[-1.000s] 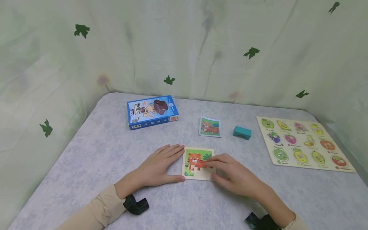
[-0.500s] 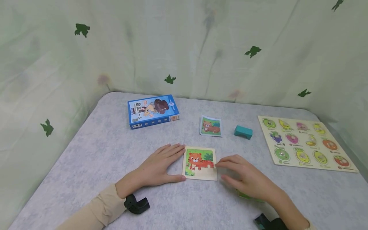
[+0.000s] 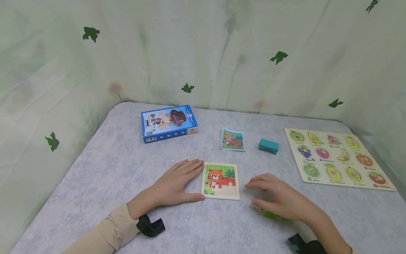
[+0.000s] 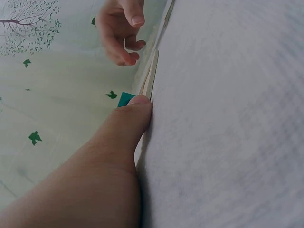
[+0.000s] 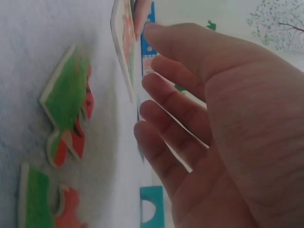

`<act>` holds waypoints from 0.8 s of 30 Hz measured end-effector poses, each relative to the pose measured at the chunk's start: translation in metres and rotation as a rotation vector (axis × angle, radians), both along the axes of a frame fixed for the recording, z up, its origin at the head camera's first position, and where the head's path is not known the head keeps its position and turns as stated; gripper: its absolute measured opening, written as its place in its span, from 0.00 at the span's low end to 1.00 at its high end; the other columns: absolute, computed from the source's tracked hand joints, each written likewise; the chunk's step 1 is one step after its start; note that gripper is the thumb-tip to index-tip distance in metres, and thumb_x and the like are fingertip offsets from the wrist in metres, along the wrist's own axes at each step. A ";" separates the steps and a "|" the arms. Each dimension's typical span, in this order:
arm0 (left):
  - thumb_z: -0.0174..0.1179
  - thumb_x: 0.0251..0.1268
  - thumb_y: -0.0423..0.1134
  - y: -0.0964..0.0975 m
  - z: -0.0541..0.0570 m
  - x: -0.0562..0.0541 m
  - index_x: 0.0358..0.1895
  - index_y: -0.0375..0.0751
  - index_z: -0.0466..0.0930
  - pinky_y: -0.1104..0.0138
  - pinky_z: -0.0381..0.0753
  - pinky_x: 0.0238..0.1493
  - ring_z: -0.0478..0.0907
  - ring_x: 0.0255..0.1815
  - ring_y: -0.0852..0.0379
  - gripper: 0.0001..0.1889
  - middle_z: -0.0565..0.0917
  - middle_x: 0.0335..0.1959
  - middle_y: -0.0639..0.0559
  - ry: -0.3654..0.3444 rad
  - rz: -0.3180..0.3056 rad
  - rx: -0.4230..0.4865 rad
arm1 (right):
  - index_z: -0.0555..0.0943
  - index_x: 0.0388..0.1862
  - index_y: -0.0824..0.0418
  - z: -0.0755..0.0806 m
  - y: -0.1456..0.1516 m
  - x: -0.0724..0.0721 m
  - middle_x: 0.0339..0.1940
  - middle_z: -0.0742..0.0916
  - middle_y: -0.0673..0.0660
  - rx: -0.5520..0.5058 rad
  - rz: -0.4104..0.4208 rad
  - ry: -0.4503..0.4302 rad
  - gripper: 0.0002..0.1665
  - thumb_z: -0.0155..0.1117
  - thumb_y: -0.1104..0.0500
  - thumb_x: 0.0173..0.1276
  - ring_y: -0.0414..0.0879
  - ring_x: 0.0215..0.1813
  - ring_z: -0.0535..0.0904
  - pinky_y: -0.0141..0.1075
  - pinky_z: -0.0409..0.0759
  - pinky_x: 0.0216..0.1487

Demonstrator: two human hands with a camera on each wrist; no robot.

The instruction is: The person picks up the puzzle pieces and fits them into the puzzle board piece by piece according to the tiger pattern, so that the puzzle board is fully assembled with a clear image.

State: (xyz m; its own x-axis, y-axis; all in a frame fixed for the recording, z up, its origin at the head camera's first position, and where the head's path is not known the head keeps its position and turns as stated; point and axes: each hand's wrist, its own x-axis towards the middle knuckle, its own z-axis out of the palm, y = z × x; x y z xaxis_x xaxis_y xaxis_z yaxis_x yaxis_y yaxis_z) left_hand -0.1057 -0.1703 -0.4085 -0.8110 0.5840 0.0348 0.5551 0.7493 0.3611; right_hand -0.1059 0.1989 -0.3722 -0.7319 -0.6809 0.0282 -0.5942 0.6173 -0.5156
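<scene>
A small square jigsaw board with a tiger picture lies in front of me. Its lower right part shows bare wood. My left hand lies flat on the table, with thumb and fingertips at the board's left edge. To the right of the board hovers my right hand, fingers loosely bent and holding nothing. Under it lie loose puzzle pieces, mostly hidden in the head view. The right wrist view shows a green and orange puzzle piece and part of a second piece on the table.
A tiger picture card lies behind the board, with a teal arch-shaped block to its right. A blue game box sits back left. The fruit puzzle board is at the right, and a curtain hangs behind the table.
My right hand has drawn off the board to the right, uncovering the tiger's body and bringing the loose pieces partly into sight. My left hand stays in place.
</scene>
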 end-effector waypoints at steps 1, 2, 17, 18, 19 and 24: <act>0.53 0.65 0.77 0.000 0.000 0.000 0.83 0.47 0.55 0.52 0.47 0.85 0.50 0.85 0.54 0.53 0.56 0.84 0.55 0.001 0.000 -0.001 | 0.83 0.60 0.40 0.001 0.002 -0.001 0.58 0.81 0.35 0.004 0.000 -0.009 0.21 0.73 0.45 0.70 0.36 0.61 0.76 0.41 0.83 0.61; 0.53 0.65 0.77 0.000 0.000 0.000 0.83 0.46 0.55 0.52 0.47 0.85 0.50 0.85 0.53 0.53 0.56 0.84 0.55 0.002 0.000 -0.001 | 0.83 0.60 0.40 0.001 0.003 -0.001 0.59 0.82 0.35 0.004 0.001 -0.021 0.21 0.73 0.45 0.69 0.36 0.60 0.76 0.40 0.84 0.60; 0.54 0.65 0.76 0.000 0.002 0.000 0.83 0.46 0.55 0.52 0.46 0.85 0.49 0.85 0.53 0.52 0.56 0.84 0.54 -0.007 0.000 -0.002 | 0.83 0.60 0.43 0.000 0.025 -0.006 0.56 0.85 0.39 -0.031 0.041 -0.121 0.25 0.75 0.41 0.65 0.36 0.48 0.77 0.31 0.80 0.49; 0.54 0.65 0.76 0.000 0.003 0.000 0.83 0.46 0.55 0.52 0.46 0.85 0.49 0.85 0.53 0.52 0.56 0.84 0.54 -0.007 0.000 -0.002 | 0.83 0.60 0.42 0.001 0.026 -0.006 0.56 0.85 0.38 -0.023 0.039 -0.131 0.26 0.75 0.40 0.64 0.36 0.49 0.77 0.31 0.80 0.50; 0.54 0.65 0.76 0.000 0.003 0.000 0.83 0.46 0.55 0.51 0.46 0.85 0.49 0.85 0.53 0.52 0.56 0.84 0.54 -0.005 0.000 0.000 | 0.82 0.60 0.42 0.001 0.028 -0.006 0.56 0.85 0.39 -0.014 0.038 -0.141 0.27 0.75 0.39 0.64 0.36 0.49 0.77 0.31 0.80 0.51; 0.54 0.65 0.76 0.000 0.002 0.000 0.83 0.46 0.55 0.51 0.47 0.85 0.49 0.85 0.53 0.52 0.56 0.84 0.54 -0.006 -0.001 0.000 | 0.82 0.61 0.43 0.004 0.034 -0.006 0.57 0.85 0.41 -0.009 0.055 -0.214 0.30 0.76 0.37 0.62 0.36 0.50 0.77 0.31 0.80 0.50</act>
State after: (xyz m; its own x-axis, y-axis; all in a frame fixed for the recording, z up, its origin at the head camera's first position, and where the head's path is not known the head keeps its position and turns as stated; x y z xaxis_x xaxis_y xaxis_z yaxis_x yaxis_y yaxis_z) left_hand -0.1053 -0.1700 -0.4066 -0.8106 0.5848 0.0300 0.5535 0.7486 0.3649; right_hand -0.1118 0.2329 -0.3687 -0.6833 -0.7206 -0.1174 -0.5033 0.5813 -0.6393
